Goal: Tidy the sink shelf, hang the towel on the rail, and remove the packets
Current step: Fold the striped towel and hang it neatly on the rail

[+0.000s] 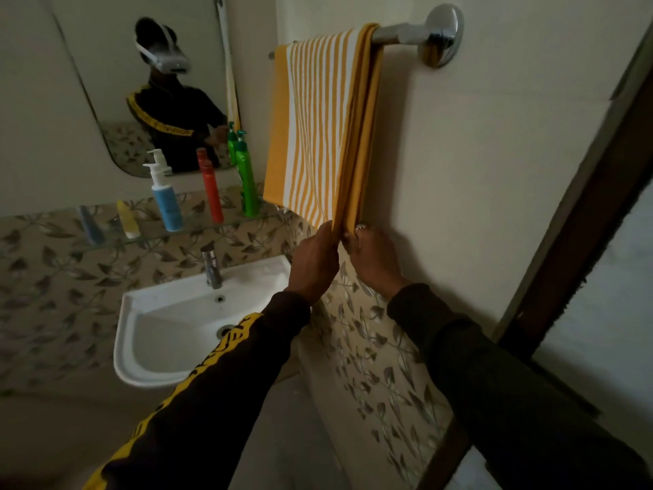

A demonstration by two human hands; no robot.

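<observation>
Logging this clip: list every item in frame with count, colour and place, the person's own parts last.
towel: 1, yellow and white striped, draped over the rail
rail: 1, chrome, on the wall right of the mirror
glass shelf: 1, clear, above the sink
pump bottle: 1, white and blue, standing on the shelf
red bottle: 1, red, standing on the shelf
green pump bottle: 1, green, at the shelf's right end
yellow tube: 1, yellow, on the shelf
blue tube: 1, grey-blue, on the shelf
sink: 1, white, below the shelf
tap: 1, chrome, on the sink
mirror: 1, above the shelf
left hand: grips the towel's lower edge
right hand: grips the same edge
</observation>
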